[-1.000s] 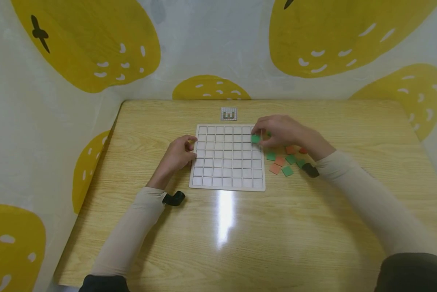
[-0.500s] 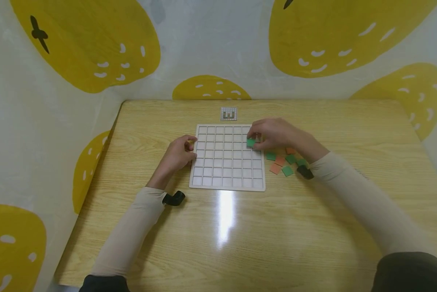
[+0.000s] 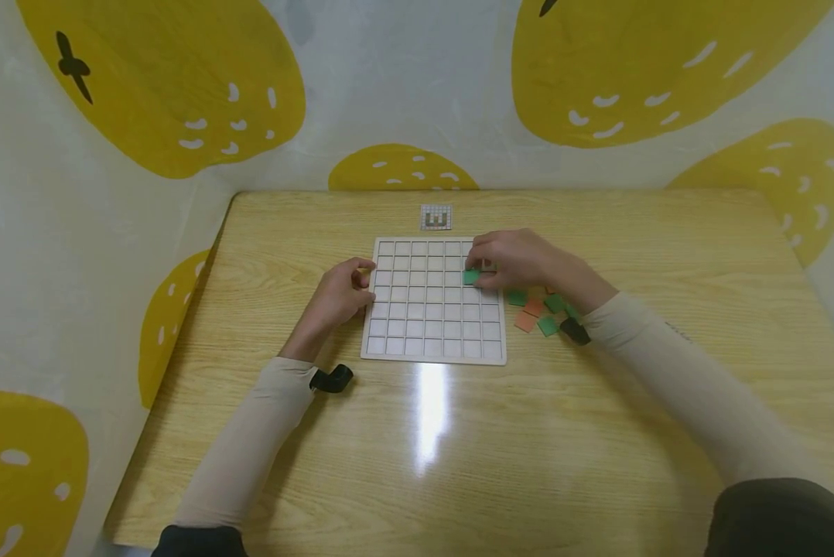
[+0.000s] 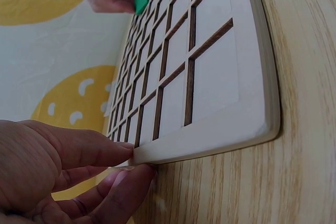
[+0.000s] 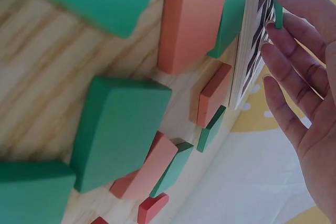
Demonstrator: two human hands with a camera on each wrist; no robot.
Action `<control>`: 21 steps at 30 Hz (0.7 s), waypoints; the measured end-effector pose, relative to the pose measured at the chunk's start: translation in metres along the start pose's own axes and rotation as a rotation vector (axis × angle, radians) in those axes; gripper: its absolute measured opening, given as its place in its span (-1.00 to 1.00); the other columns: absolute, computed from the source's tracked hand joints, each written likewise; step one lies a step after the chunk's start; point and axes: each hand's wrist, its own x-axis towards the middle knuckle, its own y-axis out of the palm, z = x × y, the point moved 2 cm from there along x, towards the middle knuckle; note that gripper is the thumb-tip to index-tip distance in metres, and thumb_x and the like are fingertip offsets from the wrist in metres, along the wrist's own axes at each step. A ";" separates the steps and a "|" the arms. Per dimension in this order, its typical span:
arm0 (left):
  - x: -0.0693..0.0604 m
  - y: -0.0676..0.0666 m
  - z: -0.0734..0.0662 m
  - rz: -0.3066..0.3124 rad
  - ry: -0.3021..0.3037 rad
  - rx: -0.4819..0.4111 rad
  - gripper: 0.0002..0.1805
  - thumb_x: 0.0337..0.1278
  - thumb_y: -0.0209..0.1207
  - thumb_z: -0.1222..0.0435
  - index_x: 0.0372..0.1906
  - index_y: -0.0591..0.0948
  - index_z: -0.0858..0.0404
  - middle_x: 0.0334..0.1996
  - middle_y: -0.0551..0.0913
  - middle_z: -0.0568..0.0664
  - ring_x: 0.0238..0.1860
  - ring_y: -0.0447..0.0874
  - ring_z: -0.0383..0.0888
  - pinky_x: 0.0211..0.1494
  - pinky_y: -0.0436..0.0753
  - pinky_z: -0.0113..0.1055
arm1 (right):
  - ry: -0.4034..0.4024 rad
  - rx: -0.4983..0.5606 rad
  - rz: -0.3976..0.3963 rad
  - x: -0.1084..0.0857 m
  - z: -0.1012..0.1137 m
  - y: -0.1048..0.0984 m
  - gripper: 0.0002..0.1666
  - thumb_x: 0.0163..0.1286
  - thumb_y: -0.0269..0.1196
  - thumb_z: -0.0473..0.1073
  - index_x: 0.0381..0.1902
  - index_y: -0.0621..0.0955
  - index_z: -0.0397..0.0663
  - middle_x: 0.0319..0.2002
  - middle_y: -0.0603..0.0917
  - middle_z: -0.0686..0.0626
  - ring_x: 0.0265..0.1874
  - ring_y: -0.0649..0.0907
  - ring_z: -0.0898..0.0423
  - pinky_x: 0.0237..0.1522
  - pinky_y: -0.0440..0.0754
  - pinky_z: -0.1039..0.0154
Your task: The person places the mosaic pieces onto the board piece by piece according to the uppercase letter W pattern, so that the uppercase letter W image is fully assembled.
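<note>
Right hand [image 3: 517, 257] has edged leftward over the gridded board [image 3: 425, 326], fingers pinching a green tile [image 3: 470, 277].

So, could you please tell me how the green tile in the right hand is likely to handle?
Pinched by the right hand, the green tile shows no bend, so it is probably stiff. It looks small and thin, which suggests it is light. With flat faces and straight edges, it would likely slide rather than roll if pushed.

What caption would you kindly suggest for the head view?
Right hand pinches green tile over gridded board; left hand touches its edge.
</note>
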 end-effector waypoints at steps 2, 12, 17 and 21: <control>0.000 0.000 0.000 -0.001 0.001 0.001 -0.41 0.14 0.24 0.55 0.32 0.49 0.30 -0.20 0.47 0.09 -0.38 0.45 -0.08 -0.48 0.48 -0.40 | -0.009 0.001 -0.004 0.001 0.000 0.001 -0.70 0.25 0.45 -0.03 -0.08 0.75 0.03 -0.15 0.69 0.06 -0.26 0.61 0.13 -0.27 0.65 0.10; -0.002 0.000 0.002 0.006 0.003 -0.019 -0.41 0.17 0.26 0.52 0.34 0.48 0.27 -0.17 0.48 0.09 -0.36 0.49 -0.07 -0.45 0.53 -0.37 | -0.023 -0.011 0.000 0.001 -0.001 0.004 -0.70 0.27 0.45 -0.01 -0.08 0.75 0.03 -0.16 0.66 0.06 -0.27 0.60 0.16 -0.34 0.63 0.14; -0.002 0.000 0.005 0.007 0.004 -0.033 -0.41 0.19 0.27 0.52 0.34 0.48 0.25 -0.16 0.48 0.08 -0.31 0.51 -0.06 -0.40 0.61 -0.33 | -0.022 -0.008 -0.004 0.001 0.001 0.003 -0.72 0.28 0.43 -0.04 -0.09 0.75 0.02 -0.16 0.66 0.05 -0.26 0.61 0.15 -0.32 0.64 0.13; -0.002 0.000 0.005 0.009 0.011 -0.035 -0.42 0.21 0.27 0.52 0.34 0.48 0.26 -0.16 0.48 0.09 -0.29 0.50 -0.05 -0.37 0.61 -0.31 | -0.021 -0.008 -0.009 0.000 0.001 0.003 -0.73 0.30 0.43 -0.05 -0.09 0.75 0.01 -0.16 0.66 0.04 -0.24 0.63 0.14 -0.30 0.65 0.12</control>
